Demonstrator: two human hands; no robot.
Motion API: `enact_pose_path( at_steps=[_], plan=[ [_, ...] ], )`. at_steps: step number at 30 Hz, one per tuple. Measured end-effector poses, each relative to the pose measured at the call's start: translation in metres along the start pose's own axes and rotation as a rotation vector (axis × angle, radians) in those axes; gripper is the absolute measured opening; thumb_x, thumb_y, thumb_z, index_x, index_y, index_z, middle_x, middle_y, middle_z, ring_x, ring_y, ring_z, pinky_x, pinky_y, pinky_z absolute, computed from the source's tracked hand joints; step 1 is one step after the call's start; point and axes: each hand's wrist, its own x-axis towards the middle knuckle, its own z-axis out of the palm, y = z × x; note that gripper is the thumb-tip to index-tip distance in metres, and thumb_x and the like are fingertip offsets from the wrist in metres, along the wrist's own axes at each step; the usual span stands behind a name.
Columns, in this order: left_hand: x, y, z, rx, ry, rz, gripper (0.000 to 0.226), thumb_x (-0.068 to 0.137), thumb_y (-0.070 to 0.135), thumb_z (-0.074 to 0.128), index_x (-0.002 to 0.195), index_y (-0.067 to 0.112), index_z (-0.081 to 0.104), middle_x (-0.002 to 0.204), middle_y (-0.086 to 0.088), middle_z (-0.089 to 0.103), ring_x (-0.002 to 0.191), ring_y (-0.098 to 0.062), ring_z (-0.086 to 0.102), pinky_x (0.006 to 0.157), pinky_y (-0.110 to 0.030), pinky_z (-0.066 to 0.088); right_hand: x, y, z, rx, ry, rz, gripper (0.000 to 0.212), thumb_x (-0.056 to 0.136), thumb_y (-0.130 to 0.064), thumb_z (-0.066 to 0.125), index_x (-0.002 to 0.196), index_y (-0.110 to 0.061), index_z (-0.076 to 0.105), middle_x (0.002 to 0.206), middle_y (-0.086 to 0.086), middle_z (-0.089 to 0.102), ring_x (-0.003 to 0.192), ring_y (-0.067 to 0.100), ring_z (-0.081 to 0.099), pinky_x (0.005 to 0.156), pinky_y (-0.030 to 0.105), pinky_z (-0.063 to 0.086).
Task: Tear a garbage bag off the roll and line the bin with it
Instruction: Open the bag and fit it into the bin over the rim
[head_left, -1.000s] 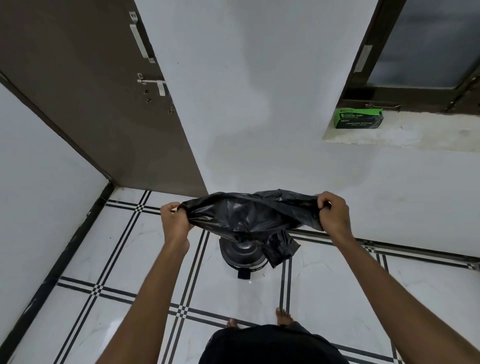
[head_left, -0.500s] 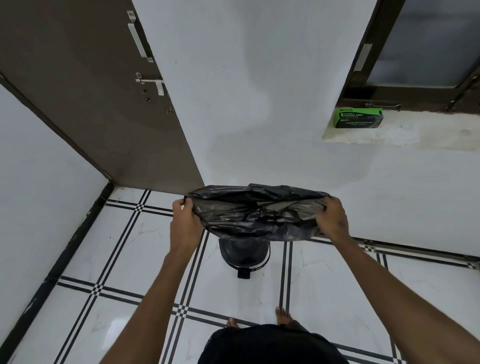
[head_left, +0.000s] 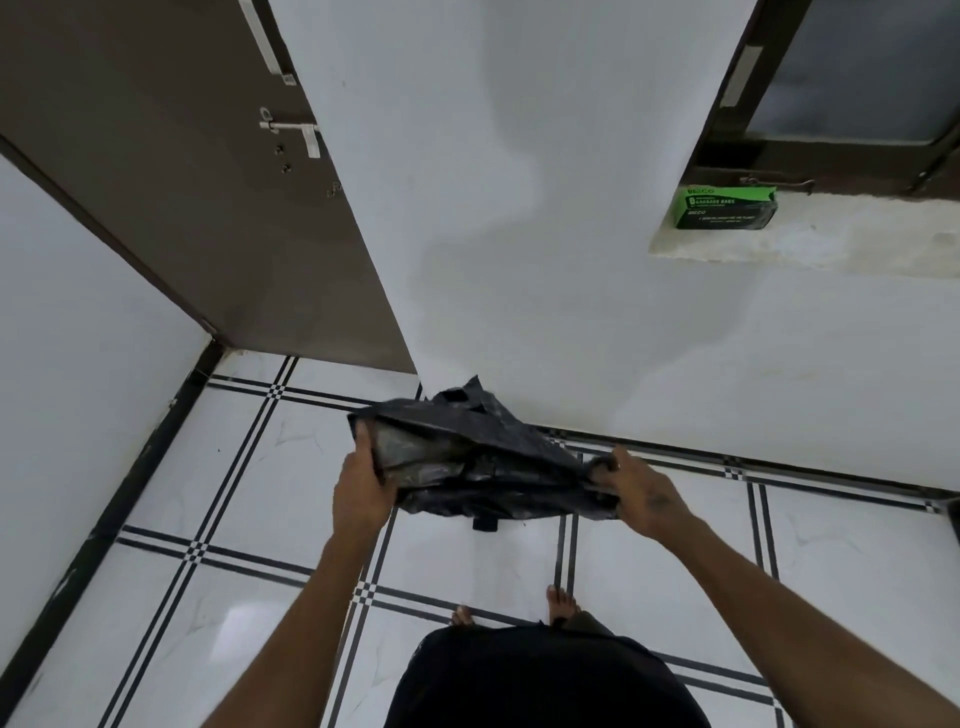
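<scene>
Now the black garbage bag (head_left: 483, 462) is stretched left to right directly over the bin, hiding all but its pedal (head_left: 485, 525). Left hand (head_left: 363, 488) and right hand (head_left: 636, 493) each grip one end, equally near; the bin lies straight below.

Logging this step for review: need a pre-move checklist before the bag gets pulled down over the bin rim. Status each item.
1. Left hand grip on the garbage bag: ok, fingers curl round the bag's left edge.
2. Right hand grip: ok, it pinches the bag's right edge.
3. Bag mouth spread open: cannot tell, the plastic is bunched and crumpled between the hands.
4. Bag over the bin: ok, it covers the bin; only the pedal shows below it.
5. Rim seated inside the bag: cannot tell, the rim is hidden.
6. Spare bags within sight: ok, the green box sits on the window ledge.
</scene>
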Motion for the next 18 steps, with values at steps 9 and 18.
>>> enact_pose_path(
  at_steps=[9, 18],
  plan=[
    [-0.013, -0.046, 0.014, 0.185, -0.217, -0.230, 0.028, 0.083, 0.010, 0.056, 0.110, 0.004, 0.062, 0.110, -0.018, 0.067, 0.099, -0.036, 0.064, 0.081, -0.036, 0.049, 0.024, -0.020, 0.019, 0.223, -0.272, 0.239, 0.033, 0.086, -0.011, 0.047, 0.104, -0.007, 0.075, 0.113, 0.014, 0.070, 0.106, 0.031, 0.066, 0.082, 0.031, 0.050],
    [0.021, -0.002, -0.044, -0.007, 0.328, 0.126, 0.077, 0.092, 0.011, 0.055, 0.156, 0.024, 0.015, 0.151, -0.011, 0.032, 0.087, -0.027, 0.058, 0.072, -0.043, 0.052, 0.036, -0.082, -0.052, 0.256, 0.475, 0.205, 0.078, 0.081, -0.003, 0.055, 0.151, -0.031, 0.037, 0.149, 0.002, 0.034, 0.099, 0.033, 0.063, 0.084, 0.041, 0.055]
  ],
)
